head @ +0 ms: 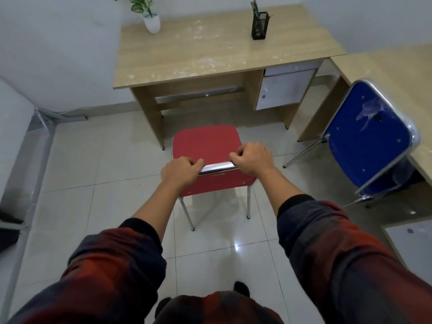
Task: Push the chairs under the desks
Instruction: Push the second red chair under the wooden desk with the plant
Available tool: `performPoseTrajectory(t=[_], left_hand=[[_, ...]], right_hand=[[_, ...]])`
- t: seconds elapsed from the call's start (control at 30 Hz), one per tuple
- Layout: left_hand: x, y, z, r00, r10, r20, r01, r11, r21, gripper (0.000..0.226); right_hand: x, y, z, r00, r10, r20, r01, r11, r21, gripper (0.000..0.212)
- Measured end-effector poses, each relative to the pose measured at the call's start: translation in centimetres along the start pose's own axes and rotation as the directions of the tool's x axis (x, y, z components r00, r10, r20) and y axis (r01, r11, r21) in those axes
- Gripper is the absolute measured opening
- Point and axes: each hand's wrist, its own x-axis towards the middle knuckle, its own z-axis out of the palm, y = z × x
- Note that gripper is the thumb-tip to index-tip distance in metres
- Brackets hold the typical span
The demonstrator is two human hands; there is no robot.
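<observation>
Red chair (207, 142) held by its top rail, standing on the tiled floor (93, 160) just short of the desk (210, 50).

Blue chair (367, 136) stands tilted at the right beside a second desk (385, 66); plant pot (152, 23) and pen holder (259, 25) sit on the desk; left hand (178, 173) and right hand (253, 157) each grip the rail.

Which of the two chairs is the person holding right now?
The red chair, in front of the desk. Both the left hand and the right hand grip its chrome top rail. The blue chair stands off to the right, untouched.
</observation>
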Motion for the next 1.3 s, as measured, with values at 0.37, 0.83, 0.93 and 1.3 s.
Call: performPoseTrajectory(t=[0.37,0.83,0.93,1.3], left_hand=[[4.1,0.7,-0.6,0.998,0.049,-0.034,-0.049,0.998,-0.025,0.048],[12.8,-4.2,-3.8,0.992,0.093,-0.087,-0.098,0.994,-0.055,0.040],[14.6,-6.0,-4.7,0.992,0.101,-0.081,-0.106,0.993,-0.060,0.038],[18.1,-8.2,-6.8,0.993,0.117,-0.018,-0.119,0.986,-0.117,0.037]], right_hand=[[4.3,0.2,0.1,0.998,0.051,-0.031,-0.052,0.998,-0.036,0.040],[11.0,-4.9,2.8,0.991,0.119,-0.055,-0.123,0.990,-0.074,0.049],[12.0,-6.8,3.6,0.988,0.152,-0.010,-0.152,0.982,-0.109,0.053],[15.2,-9.6,4.2,0.973,0.217,0.074,-0.208,0.971,-0.120,0.049]])
